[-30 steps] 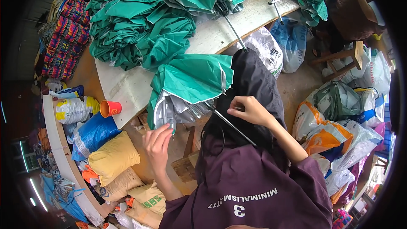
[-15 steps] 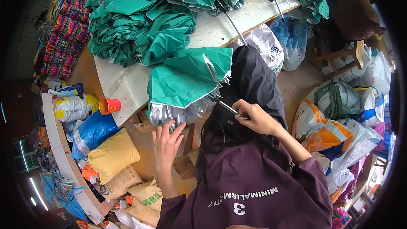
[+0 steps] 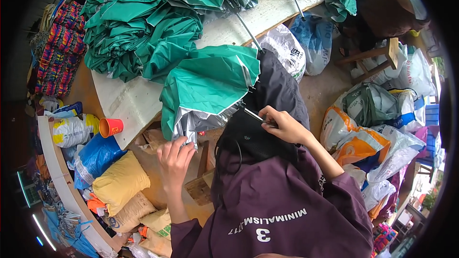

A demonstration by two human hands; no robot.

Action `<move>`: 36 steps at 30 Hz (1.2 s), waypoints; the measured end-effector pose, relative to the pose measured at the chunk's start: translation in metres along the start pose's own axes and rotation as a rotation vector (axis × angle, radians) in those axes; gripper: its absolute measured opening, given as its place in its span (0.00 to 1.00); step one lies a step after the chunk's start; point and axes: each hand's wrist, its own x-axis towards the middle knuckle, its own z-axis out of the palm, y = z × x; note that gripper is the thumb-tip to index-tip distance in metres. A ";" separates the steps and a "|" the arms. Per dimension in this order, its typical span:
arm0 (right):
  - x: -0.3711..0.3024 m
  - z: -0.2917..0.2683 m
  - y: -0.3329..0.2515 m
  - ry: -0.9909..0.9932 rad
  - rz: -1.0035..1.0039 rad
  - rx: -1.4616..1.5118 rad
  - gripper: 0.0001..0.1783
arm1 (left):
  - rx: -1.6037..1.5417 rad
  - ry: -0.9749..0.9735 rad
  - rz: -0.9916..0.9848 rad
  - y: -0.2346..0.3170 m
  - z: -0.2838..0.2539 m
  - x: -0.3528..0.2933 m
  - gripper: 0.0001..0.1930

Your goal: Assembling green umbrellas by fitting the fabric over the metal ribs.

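A half-folded green umbrella [image 3: 208, 79] with a silver lining lies across my lap, its canopy over the table's near edge. My right hand [image 3: 286, 126] is closed round the umbrella's metal shaft [image 3: 253, 113], below the ribs. At the canopy's lower left edge, my left hand [image 3: 175, 160] pinches the silver-lined fabric [image 3: 187, 129] between thumb and fingers. The ribs are mostly hidden inside the folds. Just beyond, a heap of green umbrellas [image 3: 138, 33] covers much of the table, and another umbrella's shaft [image 3: 248, 31] sticks out toward my knee.
The white table [image 3: 126, 100] runs across in front of me, with a red cup [image 3: 111, 126] by its left corner. Stuffed sacks [image 3: 122, 181] crowd the left floor, plastic bags [image 3: 366, 148] the right. A wooden stool [image 3: 370, 59] and another person [image 3: 392, 9] are at far right.
My left hand has moved a little left and closed its fingers on the canopy edge, drawing the fabric down. My right hand stays on the shaft. The whole view has shifted slightly.
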 end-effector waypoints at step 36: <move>0.054 0.088 -0.068 0.012 -0.360 0.143 0.12 | -0.046 0.237 -0.115 0.029 0.034 0.002 0.12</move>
